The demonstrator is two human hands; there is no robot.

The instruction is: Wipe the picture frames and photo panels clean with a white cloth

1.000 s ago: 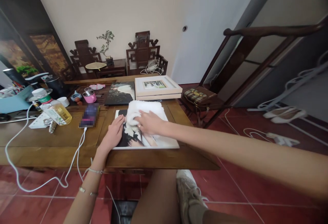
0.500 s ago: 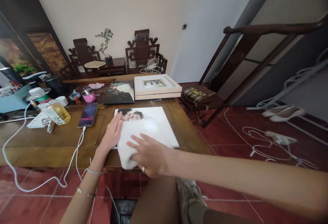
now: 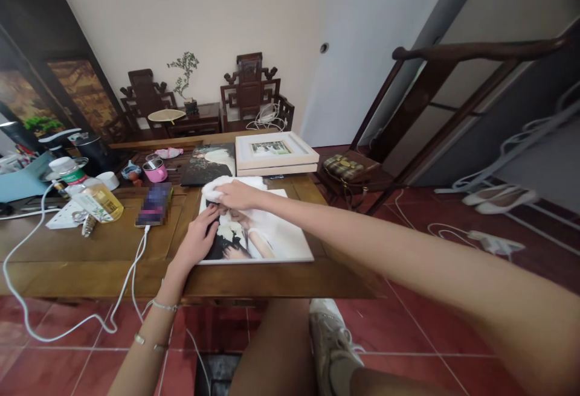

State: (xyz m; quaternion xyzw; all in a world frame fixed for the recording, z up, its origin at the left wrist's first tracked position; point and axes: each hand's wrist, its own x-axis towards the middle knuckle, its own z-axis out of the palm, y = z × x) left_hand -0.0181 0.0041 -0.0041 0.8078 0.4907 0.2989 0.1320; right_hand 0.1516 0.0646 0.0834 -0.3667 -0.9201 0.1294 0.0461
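A photo panel [image 3: 283, 233] with a white edge and a printed couple lies flat on the wooden table. Along its left edge rests my left hand [image 3: 200, 236], fingers stretched out over the print. My right hand [image 3: 240, 195] presses a fluffy white cloth [image 3: 212, 188] onto the panel's far left part, its fingers bent over the fabric. The cloth reaches past the panel's far edge and covers the top of the picture there.
Behind the panel lie a dark photo panel [image 3: 206, 166] and a stack of framed pictures [image 3: 299, 163]. To the left are a charging phone [image 3: 154, 206], a pink cup [image 3: 155, 171] and an oil-coloured bottle [image 3: 106, 203]. A wooden chair [image 3: 421, 82] stands right of the table [image 3: 290, 278].
My right hand has moved the cloth from the panel's near edge to its far left edge, uncovering the lower part of the picture. My left hand stays at the left edge.
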